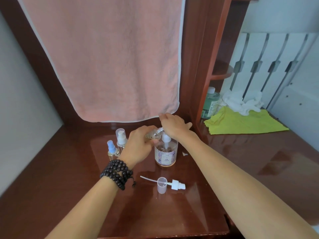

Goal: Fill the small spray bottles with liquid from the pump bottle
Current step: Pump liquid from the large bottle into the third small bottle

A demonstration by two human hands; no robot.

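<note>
Working over the dark wooden counter (172, 213), below the pink towel (110, 57), we keep the pump bottle (166, 155) upright on its base while our right hand (174, 125) lies flat and open on its pump head. Steady, full presses look wiser than quick jabs, since the stream has a narrow target. Our left hand (139, 145) curls round the small open bottle (154, 133), tilted so its neck meets the pump spout; we should hold that mouth tight against the spout and watch the level. Two capped spray bottles (115, 145) stand just left of our wrist. Nearer us lie the removed sprayer (177, 184) and its clear cap (162, 185), well apart from the pouring, ready for refitting.
</note>
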